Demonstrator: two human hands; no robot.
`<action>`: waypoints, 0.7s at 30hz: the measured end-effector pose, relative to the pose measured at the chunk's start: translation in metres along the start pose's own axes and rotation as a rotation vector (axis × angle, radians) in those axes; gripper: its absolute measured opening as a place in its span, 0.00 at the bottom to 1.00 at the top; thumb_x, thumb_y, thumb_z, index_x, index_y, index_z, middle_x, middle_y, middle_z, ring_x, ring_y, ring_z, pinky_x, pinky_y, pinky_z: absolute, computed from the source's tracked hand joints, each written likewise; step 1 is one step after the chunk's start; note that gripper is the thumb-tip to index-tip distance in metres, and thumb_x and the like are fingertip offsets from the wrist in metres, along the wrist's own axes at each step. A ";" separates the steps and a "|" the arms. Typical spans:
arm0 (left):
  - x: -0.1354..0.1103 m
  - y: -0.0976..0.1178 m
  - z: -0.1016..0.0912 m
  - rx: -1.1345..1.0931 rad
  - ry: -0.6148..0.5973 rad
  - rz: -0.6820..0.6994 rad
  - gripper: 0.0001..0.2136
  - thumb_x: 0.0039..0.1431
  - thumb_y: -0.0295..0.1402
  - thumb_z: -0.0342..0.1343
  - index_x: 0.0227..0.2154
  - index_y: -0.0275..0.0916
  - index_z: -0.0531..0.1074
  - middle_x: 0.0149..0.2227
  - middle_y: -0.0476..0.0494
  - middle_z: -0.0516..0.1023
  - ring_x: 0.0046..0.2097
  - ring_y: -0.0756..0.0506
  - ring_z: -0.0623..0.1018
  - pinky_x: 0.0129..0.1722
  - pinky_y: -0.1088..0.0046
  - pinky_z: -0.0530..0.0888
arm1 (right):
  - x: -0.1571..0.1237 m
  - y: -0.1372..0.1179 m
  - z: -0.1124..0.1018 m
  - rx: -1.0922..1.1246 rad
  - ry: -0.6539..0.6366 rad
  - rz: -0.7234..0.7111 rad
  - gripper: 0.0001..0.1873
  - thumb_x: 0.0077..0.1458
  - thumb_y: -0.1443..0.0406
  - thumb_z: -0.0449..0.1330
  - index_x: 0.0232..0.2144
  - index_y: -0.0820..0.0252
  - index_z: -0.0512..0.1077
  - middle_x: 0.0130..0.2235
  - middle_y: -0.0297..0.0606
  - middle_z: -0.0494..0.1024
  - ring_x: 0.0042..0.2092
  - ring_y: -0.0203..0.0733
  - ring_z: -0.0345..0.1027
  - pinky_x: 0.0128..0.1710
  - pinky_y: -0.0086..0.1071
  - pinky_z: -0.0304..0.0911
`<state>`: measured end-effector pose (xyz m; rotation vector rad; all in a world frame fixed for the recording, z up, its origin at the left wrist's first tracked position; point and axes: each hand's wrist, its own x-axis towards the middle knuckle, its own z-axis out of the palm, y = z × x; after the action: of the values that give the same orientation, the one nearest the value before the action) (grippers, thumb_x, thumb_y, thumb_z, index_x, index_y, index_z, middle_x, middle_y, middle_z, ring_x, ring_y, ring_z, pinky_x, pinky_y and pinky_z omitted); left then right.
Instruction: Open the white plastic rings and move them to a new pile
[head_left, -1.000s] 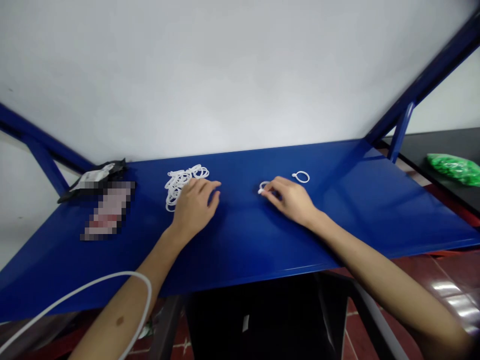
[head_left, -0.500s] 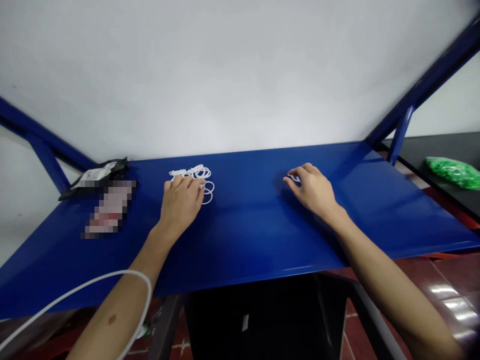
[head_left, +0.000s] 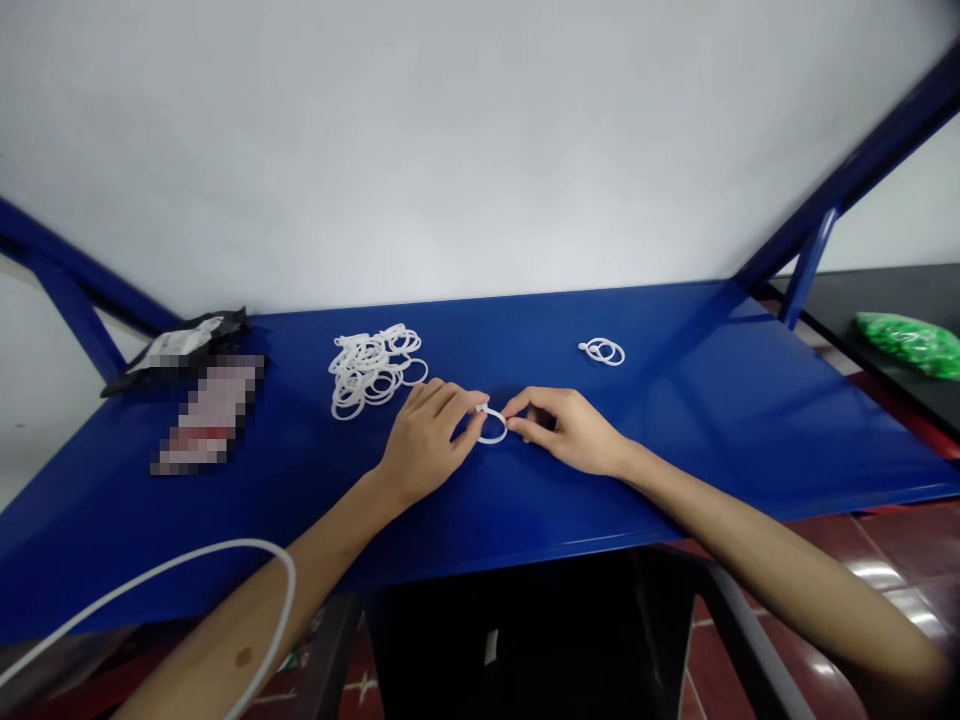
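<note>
Both hands meet at the middle of the blue table [head_left: 712, 420]. My left hand [head_left: 426, 440] and my right hand [head_left: 566, 428] each pinch one side of a single white plastic ring [head_left: 493, 426], held just above the tabletop. A loose heap of white rings [head_left: 369, 368] lies behind and left of my left hand. Two finished-looking white rings [head_left: 602, 351] lie together at the back, right of centre, apart from both hands.
A black packet [head_left: 180, 345] and a blurred flat item [head_left: 206, 415] lie at the table's left. A white cable [head_left: 150, 590] loops over my left forearm. A green bag [head_left: 911, 340] sits on a dark side table at right. Blue frame struts rise at both back corners.
My left hand has left the heap with a ring and come to the centre. My right hand set a ring down by the one at the back, then drew in to grip the new ring.
</note>
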<state>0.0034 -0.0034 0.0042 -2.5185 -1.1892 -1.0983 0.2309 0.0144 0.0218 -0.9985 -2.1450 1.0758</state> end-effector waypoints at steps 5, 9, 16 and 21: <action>0.000 0.002 0.002 -0.021 0.013 0.041 0.03 0.66 0.27 0.56 0.41 0.40 0.72 0.34 0.48 0.79 0.36 0.46 0.77 0.42 0.66 0.72 | 0.000 -0.001 0.002 0.104 -0.016 0.039 0.13 0.61 0.54 0.63 0.41 0.58 0.76 0.27 0.30 0.78 0.27 0.34 0.70 0.29 0.28 0.64; 0.000 0.005 0.002 -0.106 0.030 0.031 0.05 0.66 0.28 0.57 0.43 0.40 0.71 0.33 0.49 0.79 0.36 0.47 0.77 0.41 0.67 0.74 | 0.000 0.000 0.004 0.117 -0.012 0.057 0.11 0.63 0.57 0.62 0.40 0.58 0.75 0.26 0.31 0.78 0.27 0.35 0.71 0.29 0.28 0.64; 0.002 0.005 -0.001 -0.383 0.009 -0.256 0.04 0.64 0.31 0.61 0.41 0.41 0.75 0.35 0.49 0.80 0.34 0.50 0.79 0.37 0.73 0.78 | -0.001 0.002 0.003 0.198 0.055 0.017 0.11 0.63 0.56 0.62 0.41 0.59 0.74 0.32 0.34 0.82 0.27 0.34 0.73 0.30 0.29 0.67; 0.002 0.003 0.000 -0.432 -0.059 -0.405 0.02 0.62 0.31 0.63 0.37 0.42 0.79 0.34 0.51 0.82 0.31 0.51 0.79 0.35 0.76 0.76 | -0.001 0.002 0.005 0.158 0.086 -0.017 0.11 0.64 0.57 0.61 0.40 0.59 0.74 0.30 0.32 0.80 0.27 0.33 0.71 0.29 0.28 0.66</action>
<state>0.0064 -0.0045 0.0060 -2.6943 -1.6922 -1.5268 0.2287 0.0129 0.0175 -0.9339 -1.9637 1.1534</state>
